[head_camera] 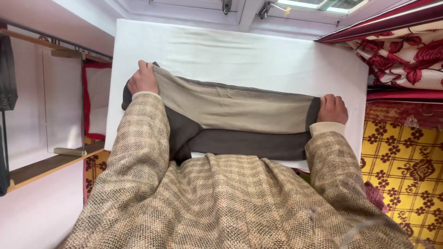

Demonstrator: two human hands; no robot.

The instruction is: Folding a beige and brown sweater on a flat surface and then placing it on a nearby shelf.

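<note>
1. Looking down from the head camera, a pair of trousers [235,108] lies lengthwise on a white-covered table [258,57], one beige layer folded over a dark grey-brown one.
2. Both hands sit well apart at the garment's two ends: the left hand [143,79] is closed on the upper edge of one end, and the right hand [333,109] is clamped on the opposite end, drawing the cloth taut between them.
3. By the look of it the fabric is soft, light and limp, not slippery or fragile; it would sag if held mid-length, so the end edges, where the layers can be pinched together, seem the best places to hold.
4. Around the table are a patterned yellow cloth [401,157] and a red floral curtain [406,55].
</note>
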